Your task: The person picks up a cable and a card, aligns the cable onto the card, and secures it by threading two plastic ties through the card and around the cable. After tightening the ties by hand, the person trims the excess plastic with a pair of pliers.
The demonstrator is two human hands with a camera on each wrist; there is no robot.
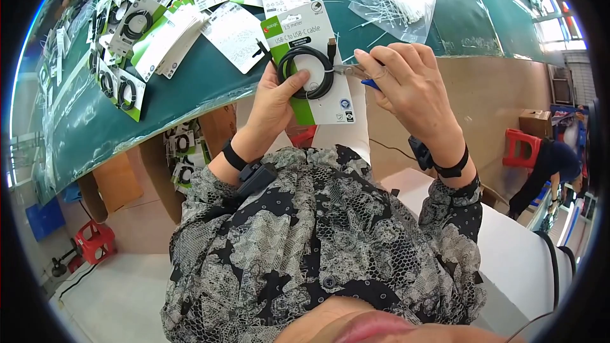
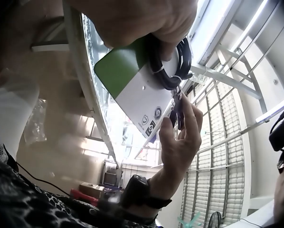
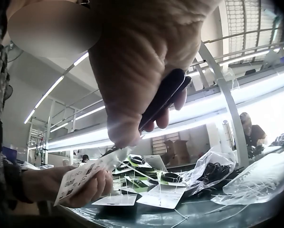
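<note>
My left hand (image 1: 274, 98) grips a green-and-white USB-C cable card (image 1: 340, 105) by its left edge, thumb over the front. A coiled black cable (image 1: 326, 82) is fastened to the card with thin ties. My right hand (image 1: 413, 86) holds a pair of pliers (image 1: 368, 83) with blue handles, their metal tip right at the coil's right side. In the left wrist view the tip meets the coil (image 2: 173, 78) near a tie. Dark handles (image 3: 163, 99) run through the right palm in the right wrist view, and the card (image 3: 87, 178) shows its printed back.
Finished-looking cable cards (image 1: 130, 92) and a stack of blank cards (image 1: 168, 41) cover the left of the green table (image 1: 210, 89). A plastic bag of white ties (image 1: 397, 0) lies at the back right. Another person (image 1: 556, 168) bends over at far right, near a red stool (image 1: 522, 146).
</note>
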